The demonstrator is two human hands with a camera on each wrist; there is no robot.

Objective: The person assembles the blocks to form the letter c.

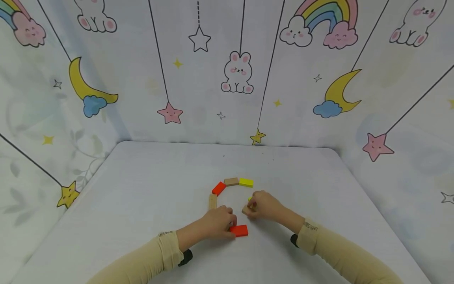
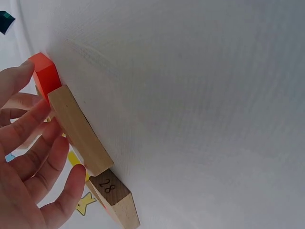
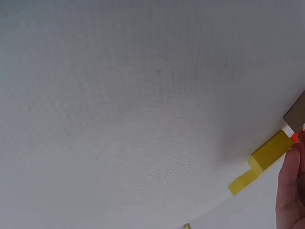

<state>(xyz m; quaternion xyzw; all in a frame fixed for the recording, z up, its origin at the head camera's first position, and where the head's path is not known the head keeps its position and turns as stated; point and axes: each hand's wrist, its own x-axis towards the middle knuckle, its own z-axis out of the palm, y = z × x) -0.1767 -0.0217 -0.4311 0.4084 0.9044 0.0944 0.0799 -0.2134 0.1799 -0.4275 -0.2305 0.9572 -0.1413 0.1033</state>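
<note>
Rectangular toy blocks form a curve on the table. My left hand [image 1: 217, 222] is at the near side, thumb and forefinger at the left end of a red block [image 1: 241, 230]. In the left wrist view its thumb [image 2: 21, 76] lies against the red block, while the other fingers curve beside a plain wooden block [image 2: 78, 129]. With my right hand [image 1: 265, 206] I pinch a wooden block [image 1: 245, 210], partly covered by the fingers. Just beyond it, a yellow block [image 3: 270, 151] sits close to the right fingertips [image 3: 291, 160].
The curve continues at the back with a yellow block [image 1: 246, 182], a brown block [image 1: 231, 182], a red block [image 1: 218, 188] and a light wooden block [image 1: 213, 201] on the left. A white cloth covers the table [image 1: 159, 177]; patterned fabric walls [image 1: 142, 79] rise around it.
</note>
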